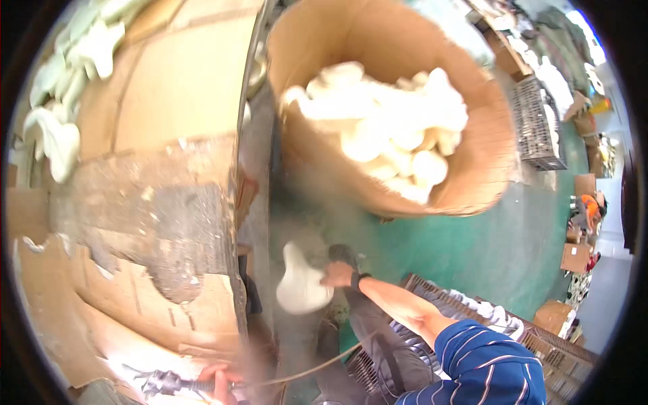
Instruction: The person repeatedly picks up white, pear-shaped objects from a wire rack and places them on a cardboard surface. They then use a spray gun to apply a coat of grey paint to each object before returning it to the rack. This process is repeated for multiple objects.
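My right hand point(337, 275) is closed on the edge of a white bicycle saddle pad point(302, 287), which hangs beside the table edge with its narrow end up. At the lower left, my left hand point(217, 383) grips the handle of a dark spray gun point(162, 383). A thin hose point(317, 366) runs from that handle across my legs. The gun's front end is washed out by glare. Whitish haze blurs the space around the pad.
A cardboard-covered table point(182, 81) takes up the left side, with several pale saddle pads point(57, 142) at its far left. Ahead stands a big round cardboard bin point(482, 155) of cream-coloured pads. Plastic crates point(533, 121) line the right; people point(588, 210) are far off.
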Available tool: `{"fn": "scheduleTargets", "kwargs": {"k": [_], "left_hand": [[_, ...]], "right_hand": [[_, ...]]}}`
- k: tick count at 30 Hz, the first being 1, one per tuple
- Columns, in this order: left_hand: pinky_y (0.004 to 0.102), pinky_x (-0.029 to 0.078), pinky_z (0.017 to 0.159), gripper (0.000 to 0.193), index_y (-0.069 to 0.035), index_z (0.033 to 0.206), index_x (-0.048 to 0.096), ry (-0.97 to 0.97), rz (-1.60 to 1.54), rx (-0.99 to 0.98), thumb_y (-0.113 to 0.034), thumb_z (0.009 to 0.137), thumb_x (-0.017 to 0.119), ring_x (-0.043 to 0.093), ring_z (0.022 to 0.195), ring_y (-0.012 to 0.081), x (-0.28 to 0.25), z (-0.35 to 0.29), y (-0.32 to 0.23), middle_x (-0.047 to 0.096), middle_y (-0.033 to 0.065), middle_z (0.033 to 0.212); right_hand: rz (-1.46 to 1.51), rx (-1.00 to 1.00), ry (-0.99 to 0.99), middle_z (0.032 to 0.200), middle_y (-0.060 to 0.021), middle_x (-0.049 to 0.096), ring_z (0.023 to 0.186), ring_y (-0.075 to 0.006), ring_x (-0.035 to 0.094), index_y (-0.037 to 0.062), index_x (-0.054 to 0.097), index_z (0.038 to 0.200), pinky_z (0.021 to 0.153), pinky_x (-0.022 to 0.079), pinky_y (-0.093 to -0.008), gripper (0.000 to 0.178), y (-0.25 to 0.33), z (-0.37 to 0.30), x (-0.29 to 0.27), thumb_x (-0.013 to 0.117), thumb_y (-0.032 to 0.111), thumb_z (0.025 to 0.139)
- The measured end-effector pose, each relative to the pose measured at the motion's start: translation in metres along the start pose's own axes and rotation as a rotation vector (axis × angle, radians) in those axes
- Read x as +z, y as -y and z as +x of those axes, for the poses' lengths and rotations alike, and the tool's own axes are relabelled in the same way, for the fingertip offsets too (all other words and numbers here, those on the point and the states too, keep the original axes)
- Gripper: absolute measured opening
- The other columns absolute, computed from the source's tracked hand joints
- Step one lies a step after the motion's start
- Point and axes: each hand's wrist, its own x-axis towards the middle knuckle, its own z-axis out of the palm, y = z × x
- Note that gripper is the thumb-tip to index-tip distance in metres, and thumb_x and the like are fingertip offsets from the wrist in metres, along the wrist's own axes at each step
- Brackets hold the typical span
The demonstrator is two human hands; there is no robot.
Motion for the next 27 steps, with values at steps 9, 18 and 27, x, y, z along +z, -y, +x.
{"fn": "scheduleTargets", "kwargs": {"k": [9,18,27], "left_hand": [[0.0295,0.052,0.072,0.028,-0.001,0.102,0.07,-0.341,-0.419,-0.029,-0.027,0.093,0.073,0.063,0.057,0.0153,0.104,-0.036,-0.028,0.07,0.0087,0.067],[0.0402,0.055,0.083,0.038,-0.005,0.115,0.073,-0.071,0.039,0.661,-0.035,0.093,0.068,0.071,0.088,0.0269,0.212,-0.127,-0.044,0.075,0.0104,0.094],[0.0396,0.052,0.094,0.033,-0.01,0.116,0.065,-0.035,0.044,0.98,-0.016,0.086,0.076,0.064,0.109,0.0264,0.187,-0.171,-0.087,0.069,0.0088,0.111]], "right_hand": [[1.18,-0.148,0.166,0.135,-0.0117,0.063,0.117,-0.0182,0.061,0.0014,0.046,0.149,0.081,0.058,-0.0337,0.06,0.118,-0.268,-0.189,0.063,0.034,0.102],[0.199,-0.94,0.283,0.138,-0.011,0.06,0.124,-0.0216,0.056,0.0067,0.046,0.151,0.102,0.048,-0.0363,0.082,0.312,-0.343,-0.213,0.086,0.025,0.081],[0.207,-0.976,0.254,0.116,-0.0083,0.071,0.106,-0.0157,0.066,0.0,0.065,0.124,0.095,0.051,-0.0315,0.037,0.399,-0.436,-0.183,0.072,0.016,0.091]]}}
